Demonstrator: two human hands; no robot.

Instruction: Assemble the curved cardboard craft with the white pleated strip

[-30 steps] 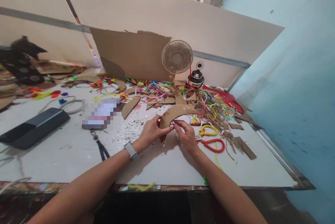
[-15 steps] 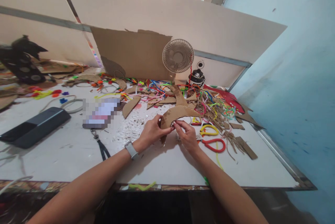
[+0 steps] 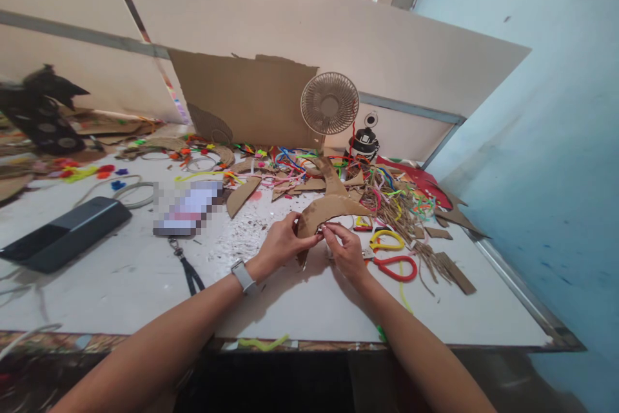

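**Gripping a curved cardboard cutout (image 3: pixel 320 211) at its edge with both hands**

The left hand (image 3: pixel 285 242) clasps the cutout's left end, thumb along the near edge, fingers round behind. The right hand (image 3: pixel 347 253) pinches the inner edge with thumb and forefinger, just beside the left thumb; whether a small pale scrap is caught there too is too fine to tell.

The cutout lies straight ahead of the fingertips, over the white table (image 3: pixel 290 313). Its long axis runs rightward from the left hand, which is nearer that end; a stem points away towards the fan (image 3: pixel 329 104).

Right of the cutout, scissors (image 3: pixel 380 262) lie close by the right hand, crowding that side. Beyond it are pipe cleaners (image 3: pixel 288 160) and, to the far right, shredded cardboard (image 3: pixel 387 205). Left of it sit a half-moon offcut (image 3: pixel 242 196) and, farther out, a phone (image 3: pixel 186 208).
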